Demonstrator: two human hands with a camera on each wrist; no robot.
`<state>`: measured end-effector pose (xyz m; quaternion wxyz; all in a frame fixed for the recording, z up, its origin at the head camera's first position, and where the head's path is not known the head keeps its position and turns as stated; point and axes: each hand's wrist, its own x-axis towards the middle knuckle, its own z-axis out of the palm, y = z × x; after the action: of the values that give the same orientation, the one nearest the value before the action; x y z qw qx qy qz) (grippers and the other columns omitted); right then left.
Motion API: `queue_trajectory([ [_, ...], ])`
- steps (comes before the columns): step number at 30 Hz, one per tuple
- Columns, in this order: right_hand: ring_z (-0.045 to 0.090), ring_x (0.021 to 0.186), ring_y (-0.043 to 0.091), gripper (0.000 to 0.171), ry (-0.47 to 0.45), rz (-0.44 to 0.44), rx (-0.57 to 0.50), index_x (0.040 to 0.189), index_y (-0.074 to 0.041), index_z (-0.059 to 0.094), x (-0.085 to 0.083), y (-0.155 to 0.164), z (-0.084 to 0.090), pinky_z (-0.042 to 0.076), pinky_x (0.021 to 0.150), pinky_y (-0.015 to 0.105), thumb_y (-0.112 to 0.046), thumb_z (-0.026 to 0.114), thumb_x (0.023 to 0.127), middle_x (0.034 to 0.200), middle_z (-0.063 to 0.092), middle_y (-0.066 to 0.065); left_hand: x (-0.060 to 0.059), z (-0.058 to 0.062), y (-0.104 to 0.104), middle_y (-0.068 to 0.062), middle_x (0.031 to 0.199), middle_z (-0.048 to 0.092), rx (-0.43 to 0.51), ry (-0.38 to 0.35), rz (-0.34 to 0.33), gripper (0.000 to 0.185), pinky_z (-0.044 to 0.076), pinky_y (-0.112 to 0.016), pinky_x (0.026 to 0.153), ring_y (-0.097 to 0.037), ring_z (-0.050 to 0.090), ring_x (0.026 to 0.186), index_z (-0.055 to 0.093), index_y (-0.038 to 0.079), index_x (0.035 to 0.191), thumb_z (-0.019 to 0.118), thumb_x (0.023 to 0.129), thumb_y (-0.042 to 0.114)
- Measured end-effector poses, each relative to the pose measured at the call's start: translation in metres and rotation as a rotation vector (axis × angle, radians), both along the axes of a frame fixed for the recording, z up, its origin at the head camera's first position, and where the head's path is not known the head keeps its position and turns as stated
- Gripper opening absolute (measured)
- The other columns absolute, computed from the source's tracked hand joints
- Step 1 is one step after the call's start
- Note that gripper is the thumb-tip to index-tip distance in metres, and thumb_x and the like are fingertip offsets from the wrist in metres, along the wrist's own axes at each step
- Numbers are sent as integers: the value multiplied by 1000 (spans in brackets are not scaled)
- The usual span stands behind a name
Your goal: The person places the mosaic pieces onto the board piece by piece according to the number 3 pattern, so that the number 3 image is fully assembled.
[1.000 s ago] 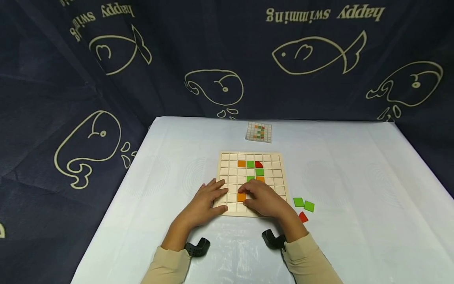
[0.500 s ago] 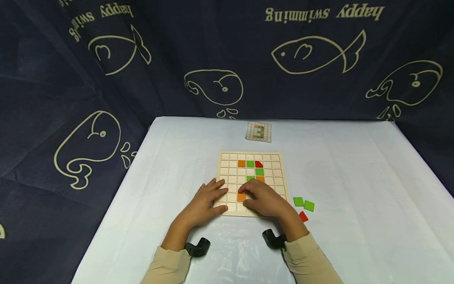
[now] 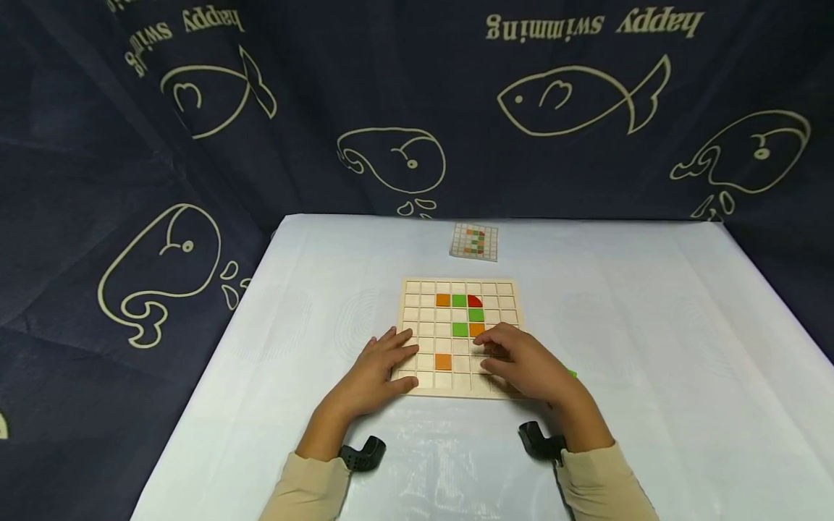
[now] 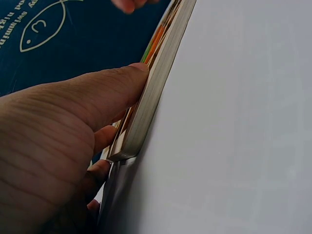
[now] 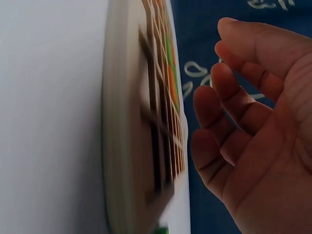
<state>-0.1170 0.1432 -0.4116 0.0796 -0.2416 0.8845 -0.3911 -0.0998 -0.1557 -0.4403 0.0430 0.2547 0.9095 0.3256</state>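
right hand moved right (orange tile uncovered)

The left hand fills the lower left of the left wrist view, its thumb lying straight and pressed flat against the pale wooden edge of the thin square grid board. The other fingers lie relaxed over the board's top face near its corner. Slivers of orange and green tiles show along the board's upper face. The board lies on a smooth white tabletop. Behind it hangs a dark blue cloth printed with a cream fish outline. A blurred fingertip shows at the top edge.
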Motion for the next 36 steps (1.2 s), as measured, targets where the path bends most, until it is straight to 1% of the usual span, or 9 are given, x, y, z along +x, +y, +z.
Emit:
queue_trajectory([
  [3,59,101,19,26,-1,-30,13,118,-10,66,2,15,1,47,91,44,-11,70,93,115,62,2,0,-1,0,-12,155,40,8,2,-1,55,14,-62,115,-36,23,147,58,5,139,73,90,25],
  [11,60,102,19,28,22,-125,44,120,-11,65,13,54,1,49,85,41,-14,70,93,115,63,0,1,-2,-1,-10,156,39,5,-7,6,56,13,-61,116,-34,22,148,57,5,140,73,90,25],
  [14,60,103,20,29,32,-149,53,120,-11,65,16,63,1,49,86,42,-14,71,93,115,63,1,1,-1,-1,-10,156,38,3,-8,10,56,13,-60,116,-34,22,148,57,5,139,73,90,25],
  [20,59,106,22,30,39,-191,50,120,-10,66,18,78,-3,47,88,38,-15,73,92,116,63,2,0,-1,0,-9,156,38,-1,-16,10,55,12,-59,117,-33,21,148,57,6,140,73,91,25],
  [26,57,115,27,33,6,-208,74,120,-7,65,18,87,-9,43,96,38,-14,74,90,120,63,5,0,-2,1,-10,156,38,4,-15,10,55,12,-60,117,-33,22,148,57,6,140,73,91,26],
  [31,56,112,26,31,7,-185,96,117,-8,66,19,89,-15,43,94,36,-12,75,88,119,63,5,0,-2,0,-10,156,38,0,-19,12,55,12,-59,117,-33,21,148,57,6,140,73,91,26],
  [36,56,109,27,29,34,-164,103,115,-7,67,19,87,-17,44,92,41,-7,74,87,116,63,5,0,-1,0,-9,156,38,1,-19,12,55,11,-59,117,-33,21,149,57,6,140,73,91,26],
])
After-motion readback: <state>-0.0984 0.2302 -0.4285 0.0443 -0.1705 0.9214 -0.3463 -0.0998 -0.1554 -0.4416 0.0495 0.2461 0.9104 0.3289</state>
